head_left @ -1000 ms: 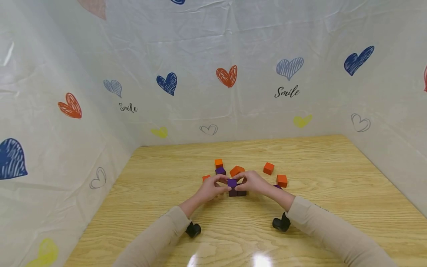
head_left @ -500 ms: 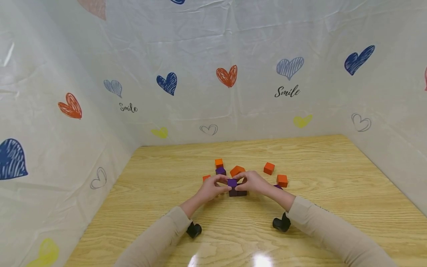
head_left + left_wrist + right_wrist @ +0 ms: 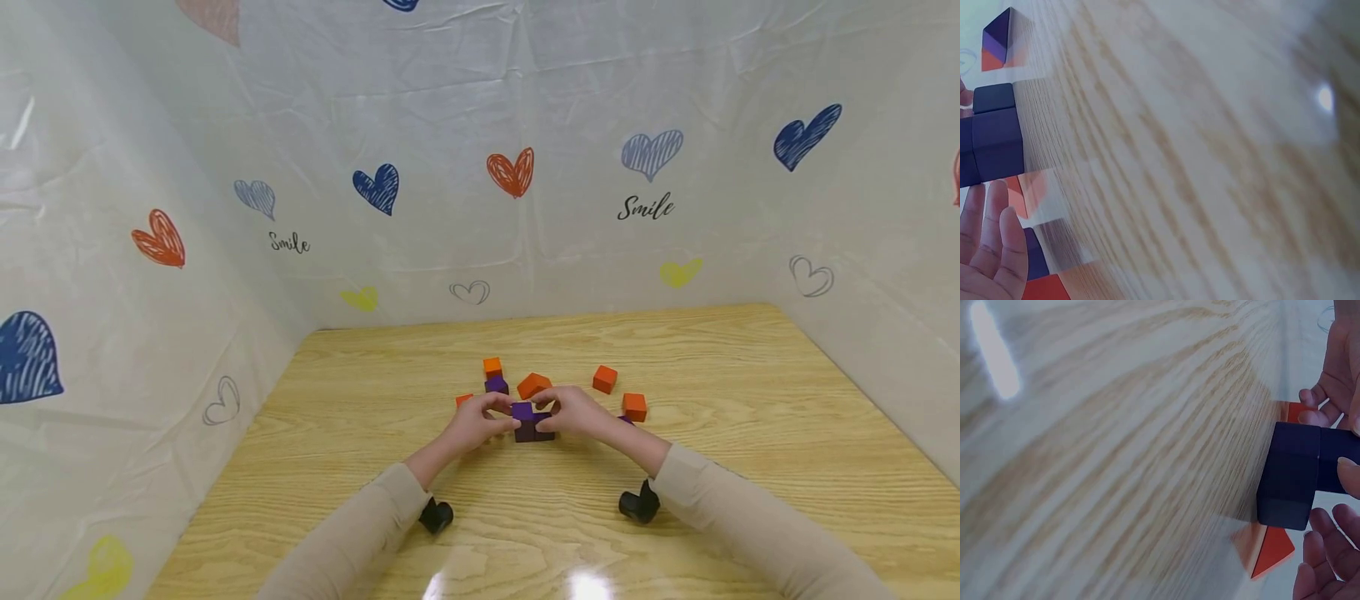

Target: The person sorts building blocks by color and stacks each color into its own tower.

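Nearest me: a black camera under the left wrist, its twin under the right.

Just beyond, mid-table, the upper purple block sits squarely on a lower purple block; a neighbouring block stands against the lower one's right side. Left hand: thumb and forefinger pinching the upper block from the left, other fingers loosely extended. Right hand: thumb and forefinger bowed, parted around the right side, apparently gripping nothing; contact there I can't settle.

Handling, my guess: light, rigid, hardly fragile; wood or hard plastic, can't tell. Flat, smooth faces might slide on one another, so a low sideways nudge could upset the pair. Best hold: opposite side faces of the upper block, level, squeezed lightly.

Farther: orange roof-shaped piece, red cubes to the right, purple piece with an orange block behind. Last, heart-printed sheeting.
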A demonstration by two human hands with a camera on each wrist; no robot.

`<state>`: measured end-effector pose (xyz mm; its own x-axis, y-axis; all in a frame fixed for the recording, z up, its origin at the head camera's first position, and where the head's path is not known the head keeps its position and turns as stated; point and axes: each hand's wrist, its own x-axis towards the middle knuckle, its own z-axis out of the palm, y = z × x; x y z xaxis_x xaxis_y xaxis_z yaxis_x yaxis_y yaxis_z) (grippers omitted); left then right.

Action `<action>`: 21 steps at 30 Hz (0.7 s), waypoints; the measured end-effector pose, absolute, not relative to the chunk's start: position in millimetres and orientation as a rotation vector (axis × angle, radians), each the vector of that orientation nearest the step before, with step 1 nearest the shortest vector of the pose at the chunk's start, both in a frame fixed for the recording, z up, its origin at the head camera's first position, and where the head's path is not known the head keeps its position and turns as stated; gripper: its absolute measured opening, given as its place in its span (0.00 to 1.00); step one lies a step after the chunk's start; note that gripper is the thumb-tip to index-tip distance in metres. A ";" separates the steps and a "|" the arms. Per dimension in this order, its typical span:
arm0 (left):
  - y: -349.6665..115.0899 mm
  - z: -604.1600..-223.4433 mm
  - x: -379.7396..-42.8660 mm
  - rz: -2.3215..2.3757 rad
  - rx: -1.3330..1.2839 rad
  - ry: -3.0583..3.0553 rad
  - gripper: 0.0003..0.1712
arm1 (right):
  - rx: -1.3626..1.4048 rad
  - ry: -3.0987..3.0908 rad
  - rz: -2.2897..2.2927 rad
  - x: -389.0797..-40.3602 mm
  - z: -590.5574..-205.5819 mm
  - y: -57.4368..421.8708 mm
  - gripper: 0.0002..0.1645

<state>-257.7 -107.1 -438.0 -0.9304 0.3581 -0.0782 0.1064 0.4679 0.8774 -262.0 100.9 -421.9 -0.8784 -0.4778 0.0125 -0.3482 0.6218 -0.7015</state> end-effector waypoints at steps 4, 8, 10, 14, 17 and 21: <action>-107.0 -437.7 -257.5 1.446 0.406 2.464 0.21 | -0.642 2.664 -1.086 -262.5 -425.6 106.0 0.25; -107.2 -439.3 -258.5 1.444 0.413 2.465 0.21 | -0.627 2.665 -1.077 -263.0 -431.9 109.5 0.24; -107.3 -439.9 -259.0 1.443 0.416 2.465 0.21 | -0.617 2.674 -1.077 -262.6 -434.4 110.3 0.23; -107.3 -439.9 -259.6 1.441 0.420 2.466 0.22 | -0.617 2.687 -1.080 -262.0 -437.1 111.6 0.21; -107.4 -439.7 -259.8 1.439 0.420 2.465 0.22 | -0.594 2.680 -1.089 -262.4 -437.8 111.8 0.21; -107.4 -439.1 -259.2 1.444 0.421 2.468 0.21 | -0.574 2.664 -1.106 -263.1 -438.3 112.1 0.21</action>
<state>-259.2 -107.4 -439.1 -0.9268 0.3692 -0.0689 0.1209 0.4669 0.8760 -263.1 112.1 -438.3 -0.9045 -0.4249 -0.0350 -0.2752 0.6446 -0.7132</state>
